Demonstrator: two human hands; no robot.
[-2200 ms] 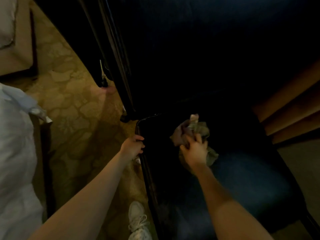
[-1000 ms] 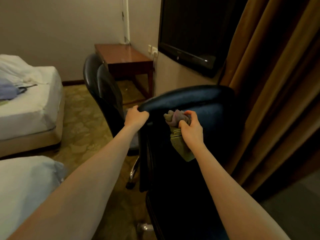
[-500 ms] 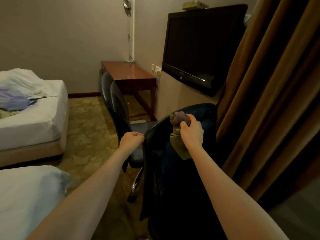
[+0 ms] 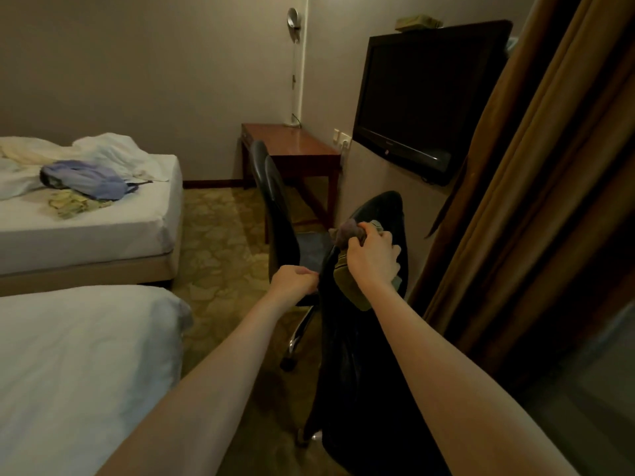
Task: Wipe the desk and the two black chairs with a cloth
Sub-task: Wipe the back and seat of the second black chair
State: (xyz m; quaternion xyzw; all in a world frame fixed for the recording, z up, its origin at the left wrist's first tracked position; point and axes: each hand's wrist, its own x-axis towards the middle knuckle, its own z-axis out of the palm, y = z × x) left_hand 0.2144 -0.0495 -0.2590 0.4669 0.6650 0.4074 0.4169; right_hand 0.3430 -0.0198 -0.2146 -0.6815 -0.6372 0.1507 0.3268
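Right grip (image 4: 372, 257): fingers curled tight round the bunched cloth (image 4: 347, 231), holding it on the top edge of the near chair (image 4: 364, 372) back.
Left grip (image 4: 295, 281): fingers curled on that back's left edge.
Far chair (image 4: 275, 197): beyond, at the surface (image 4: 292, 142) front edge.

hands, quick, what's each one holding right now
Left hand: fingers curled round the near chair edge.
Right hand: grips the cloth against that chair's back.

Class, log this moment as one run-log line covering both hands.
left hand: grips near chair by side edge | right hand: holds cloth against its backrest top | far chair, desk: untouched
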